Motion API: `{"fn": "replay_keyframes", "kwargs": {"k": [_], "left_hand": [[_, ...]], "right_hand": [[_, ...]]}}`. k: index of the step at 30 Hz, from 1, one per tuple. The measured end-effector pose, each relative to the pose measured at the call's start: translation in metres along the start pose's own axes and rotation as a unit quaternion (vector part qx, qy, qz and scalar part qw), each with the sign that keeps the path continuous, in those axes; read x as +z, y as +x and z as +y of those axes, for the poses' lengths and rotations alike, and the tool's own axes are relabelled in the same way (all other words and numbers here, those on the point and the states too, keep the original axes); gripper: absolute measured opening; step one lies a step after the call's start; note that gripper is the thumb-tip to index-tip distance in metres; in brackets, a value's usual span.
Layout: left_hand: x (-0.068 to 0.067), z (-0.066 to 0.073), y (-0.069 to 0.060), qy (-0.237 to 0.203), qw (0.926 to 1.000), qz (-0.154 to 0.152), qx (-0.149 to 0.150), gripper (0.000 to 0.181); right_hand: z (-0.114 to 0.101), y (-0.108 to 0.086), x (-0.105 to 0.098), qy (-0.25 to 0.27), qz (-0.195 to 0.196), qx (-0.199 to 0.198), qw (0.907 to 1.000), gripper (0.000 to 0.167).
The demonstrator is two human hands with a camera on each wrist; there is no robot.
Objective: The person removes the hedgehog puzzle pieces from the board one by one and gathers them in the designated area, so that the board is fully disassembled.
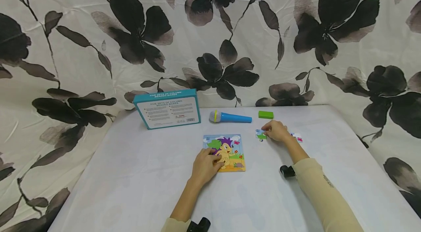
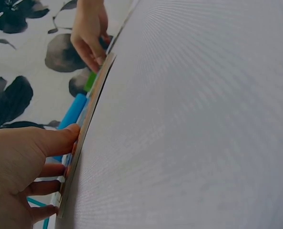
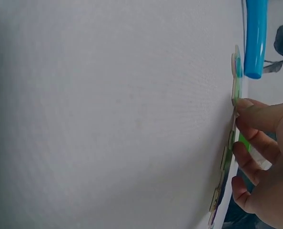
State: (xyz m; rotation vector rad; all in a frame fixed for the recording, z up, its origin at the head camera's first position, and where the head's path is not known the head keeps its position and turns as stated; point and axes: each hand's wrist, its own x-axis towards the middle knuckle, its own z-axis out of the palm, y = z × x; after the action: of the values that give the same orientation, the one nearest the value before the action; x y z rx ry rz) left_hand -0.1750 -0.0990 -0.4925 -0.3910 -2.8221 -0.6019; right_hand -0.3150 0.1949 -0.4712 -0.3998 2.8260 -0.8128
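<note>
The left hand (image 1: 204,168) rests on the left part of a square hedgehog puzzle board (image 1: 236,157), which lies around the middle of the white surface (image 1: 131,188), well in from its side edges. Its fingers are spread and laid against the board's printed face rather than clenched, with the thumb tip touching near the near edge and the other fingertips a little farther up; most of the picture, including the purple spikes and the red flowers, shows to the right of them. The right hand (image 1: 277,131) reaches toward the far right corner of the surface, thumb and forefinger pinching the right end of a small puzzle piece (image 1: 259,134) in blue and green. The rest of that piece sticks out to the left of the fingertips, well apart from the board's upper right corner. More loose pieces (image 1: 298,137) lie on the other side of this hand, partly hidden by it. Along the far edge of the surface, a blue toy microphone (image 1: 235,117) lies on its side above the board, a green block (image 1: 265,115) sits just beyond the right fingers, and a teal box (image 1: 171,111) stands near the far left corner.
</note>
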Motion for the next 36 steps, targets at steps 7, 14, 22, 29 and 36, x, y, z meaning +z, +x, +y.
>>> {"fn": "replay_keyframes", "kwargs": {"k": [7, 14, 22, 29, 36], "left_hand": [[-0.001, 0.0, 0.0, -0.004, 1.0, -0.005, 0.0, 0.03], [-0.003, 0.0, -0.001, -0.004, 1.0, -0.001, 0.0, 0.029], [-0.001, -0.001, -0.001, -0.005, 1.0, 0.0, 0.004, 0.029], [-0.002, -0.001, 0.0, -0.004, 1.0, 0.001, 0.001, 0.029], [-0.002, -0.001, 0.0, -0.005, 1.0, -0.005, 0.0, 0.03]], "right_hand": [[-0.007, -0.011, 0.009, 0.005, 0.057, -0.021, 0.9981, 0.03], [-0.034, -0.023, 0.024, 0.041, 0.102, -0.081, 0.9906, 0.031], [-0.063, -0.034, 0.041, 0.074, 0.056, -0.117, 0.9888, 0.035], [-0.083, -0.039, 0.056, 0.045, 0.015, -0.129, 0.9906, 0.04], [-0.095, -0.041, 0.063, -0.003, -0.029, -0.095, 0.995, 0.044]]}}
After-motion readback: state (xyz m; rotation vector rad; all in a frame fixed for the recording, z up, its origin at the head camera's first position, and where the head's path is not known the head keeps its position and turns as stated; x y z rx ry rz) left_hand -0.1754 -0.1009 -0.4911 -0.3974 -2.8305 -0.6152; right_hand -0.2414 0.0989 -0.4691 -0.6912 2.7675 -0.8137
